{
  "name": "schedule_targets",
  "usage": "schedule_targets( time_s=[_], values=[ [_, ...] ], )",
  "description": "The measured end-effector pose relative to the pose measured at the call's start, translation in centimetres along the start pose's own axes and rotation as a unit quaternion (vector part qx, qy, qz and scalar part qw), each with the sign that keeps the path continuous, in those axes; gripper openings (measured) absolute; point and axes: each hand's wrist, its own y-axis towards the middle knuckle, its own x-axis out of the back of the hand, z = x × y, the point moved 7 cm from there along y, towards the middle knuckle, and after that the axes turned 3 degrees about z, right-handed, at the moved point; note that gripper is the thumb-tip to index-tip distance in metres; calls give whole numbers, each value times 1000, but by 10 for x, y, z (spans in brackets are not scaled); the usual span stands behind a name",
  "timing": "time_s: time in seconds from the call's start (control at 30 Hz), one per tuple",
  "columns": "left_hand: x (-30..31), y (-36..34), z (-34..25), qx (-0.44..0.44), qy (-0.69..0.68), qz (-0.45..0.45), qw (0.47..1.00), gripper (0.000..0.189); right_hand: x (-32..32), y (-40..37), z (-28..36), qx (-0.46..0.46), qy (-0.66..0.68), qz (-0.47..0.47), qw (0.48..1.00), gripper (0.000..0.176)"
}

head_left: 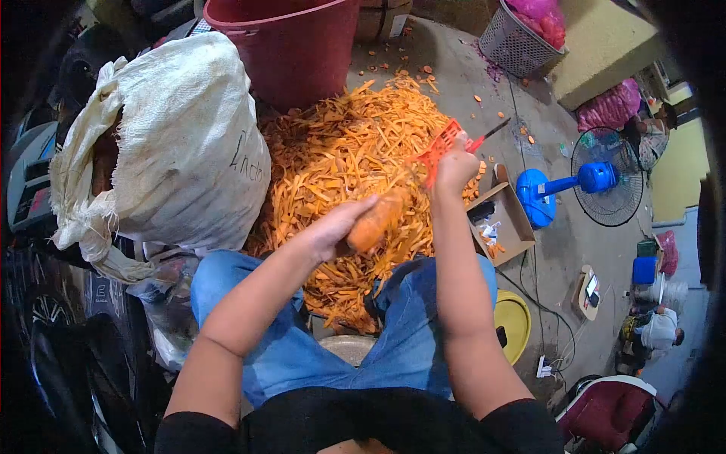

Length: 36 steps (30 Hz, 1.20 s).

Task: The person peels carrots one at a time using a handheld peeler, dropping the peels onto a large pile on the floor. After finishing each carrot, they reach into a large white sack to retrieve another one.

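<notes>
My left hand [338,229] is wrapped around an orange carrot [370,228], its lower end rounded and its far end blurred by motion. In my right hand [456,168] I grip a red slotted peeler [441,148]; a thin dark pointed piece sticks out on its far side. The peeler is up and to the right of the carrot, and blur hides whether they touch. Beneath both hands, a large heap of orange peelings [333,166] spreads over the floor between my legs.
A white woven sack [181,144] stands at left beside a dark red tub [291,53]. To the right are a cardboard box [510,223], a blue fan [578,181], a yellow lid [514,325] and cables. A grey basket [518,45] stands behind. Other people appear far right.
</notes>
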Motion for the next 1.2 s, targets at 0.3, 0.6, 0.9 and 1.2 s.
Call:
schedule_targets(
  time_s=[0.3,0.6,0.9,1.2],
  values=[
    [18,0,-15,-74,-89,-123,986,39,-49,-92,27,205,-131,213,946,20],
    [30,9,-4,-21,-31,-78,996,36,-11,-17,20,116,68,98,986,17],
    [22,10,-16,-67,9,-57,996,37,-47,-81,27,232,-85,167,954,21],
    [15,17,-7,-28,-100,4,995,39,-33,-54,25,169,39,139,975,18]
  ],
)
